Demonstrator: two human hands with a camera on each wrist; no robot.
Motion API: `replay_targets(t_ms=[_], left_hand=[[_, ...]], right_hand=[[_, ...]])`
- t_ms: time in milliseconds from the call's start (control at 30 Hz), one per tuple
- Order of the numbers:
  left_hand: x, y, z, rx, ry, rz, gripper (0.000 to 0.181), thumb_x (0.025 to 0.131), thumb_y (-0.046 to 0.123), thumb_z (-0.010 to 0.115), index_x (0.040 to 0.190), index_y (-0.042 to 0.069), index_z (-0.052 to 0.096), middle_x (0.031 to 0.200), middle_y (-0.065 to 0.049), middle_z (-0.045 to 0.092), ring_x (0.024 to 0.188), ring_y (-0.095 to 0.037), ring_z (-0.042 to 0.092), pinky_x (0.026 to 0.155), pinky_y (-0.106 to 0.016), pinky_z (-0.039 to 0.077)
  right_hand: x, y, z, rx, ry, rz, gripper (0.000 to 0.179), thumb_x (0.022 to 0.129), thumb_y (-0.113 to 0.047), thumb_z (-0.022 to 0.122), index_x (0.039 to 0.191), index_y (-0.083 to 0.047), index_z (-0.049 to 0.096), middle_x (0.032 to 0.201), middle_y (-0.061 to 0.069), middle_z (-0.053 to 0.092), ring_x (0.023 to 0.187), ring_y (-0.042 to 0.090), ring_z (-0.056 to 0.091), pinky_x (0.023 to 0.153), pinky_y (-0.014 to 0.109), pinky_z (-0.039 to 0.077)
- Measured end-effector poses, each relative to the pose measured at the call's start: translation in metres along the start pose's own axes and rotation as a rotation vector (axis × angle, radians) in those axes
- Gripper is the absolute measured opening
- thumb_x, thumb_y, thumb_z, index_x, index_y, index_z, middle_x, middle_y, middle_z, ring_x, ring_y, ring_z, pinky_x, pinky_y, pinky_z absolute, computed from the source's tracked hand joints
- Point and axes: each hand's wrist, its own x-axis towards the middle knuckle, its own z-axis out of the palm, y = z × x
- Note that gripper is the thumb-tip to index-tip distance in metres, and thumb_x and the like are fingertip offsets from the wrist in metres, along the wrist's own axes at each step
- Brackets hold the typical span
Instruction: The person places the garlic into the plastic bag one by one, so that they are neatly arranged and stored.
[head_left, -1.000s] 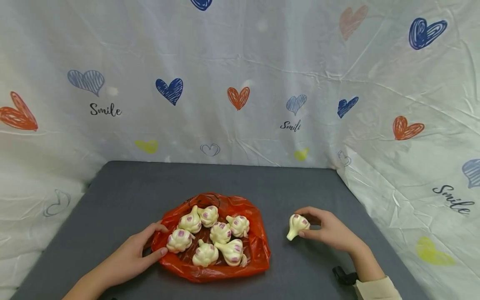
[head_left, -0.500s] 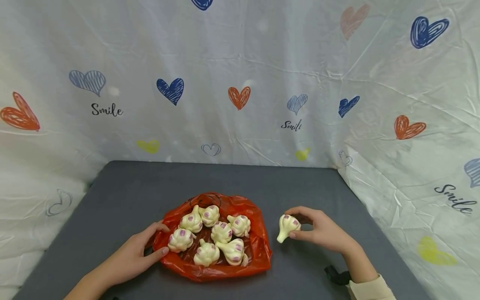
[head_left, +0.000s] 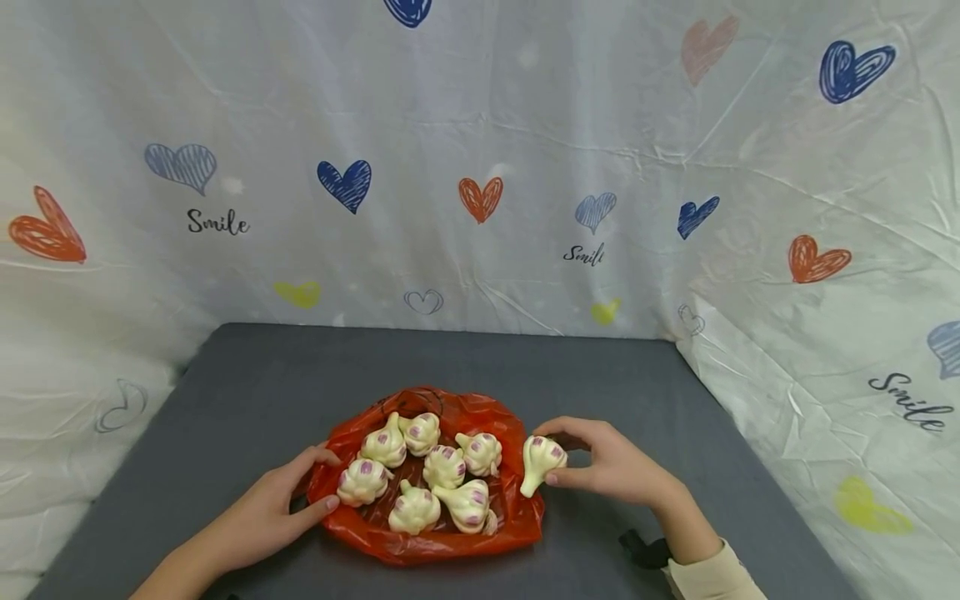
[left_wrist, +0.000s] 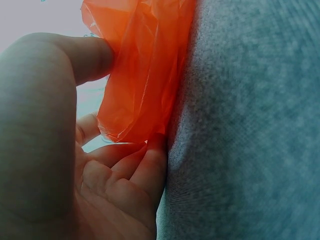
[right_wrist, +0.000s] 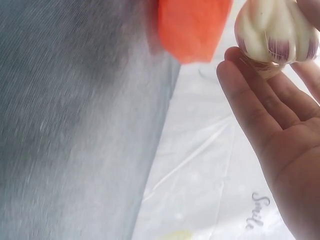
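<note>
Several white garlic bulbs with purple patches, among them one garlic bulb (head_left: pixel 444 467) near the middle, lie inside an opened red plastic bag (head_left: pixel 420 548) in the head view. My left hand (head_left: pixel 258 517) holds the bag's left side, its thumb and fingers at the rim. In the left wrist view the orange-looking bag (left_wrist: pixel 142 75) sits between thumb and fingers. My right hand (head_left: pixel 611 462) pinches another garlic bulb (head_left: pixel 543 462) at the bag's right rim, stem pointing down. The right wrist view has this held bulb (right_wrist: pixel 275 35) above the fingers, with part of the bag beside it.
A dark grey table (head_left: pixel 450 354) carries the bag. Behind and to the sides hangs a white curtain (head_left: pixel 525 100) printed with hearts and "Smile". A black strap-like piece (head_left: pixel 643 550) is at the right wrist.
My right hand has moved left with the garlic bulb, from the table's right part up to the bag's right rim. The left hand stays at the bag.
</note>
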Motion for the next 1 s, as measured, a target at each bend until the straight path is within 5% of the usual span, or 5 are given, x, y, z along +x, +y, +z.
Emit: replay_targets(t_ms=[700,1000], left_hand=[[0.000,0.004,0.000,-0.010,-0.009,-0.006,0.045,0.107,0.046,0.072,0.139,0.017,0.057,0.146,-0.011,0.064,0.139,-0.042,0.060,0.100,-0.048,0.058],[-0.001,0.006,-0.001,-0.013,-0.008,-0.009,0.046,0.107,0.046,0.072,0.139,0.018,0.056,0.148,-0.013,0.062,0.140,-0.042,0.060,0.100,-0.044,0.058]], right_hand=[[0.027,-0.018,0.034,-0.015,-0.098,-0.047,0.046,0.098,-0.033,0.086,0.139,-0.023,0.070,0.129,-0.009,0.072,0.108,0.016,0.068,0.095,0.046,0.059],[0.036,-0.018,0.046,0.003,-0.120,-0.041,0.044,0.099,-0.036,0.085,0.139,-0.027,0.069,0.136,-0.009,0.070,0.119,0.016,0.067,0.102,0.049,0.056]])
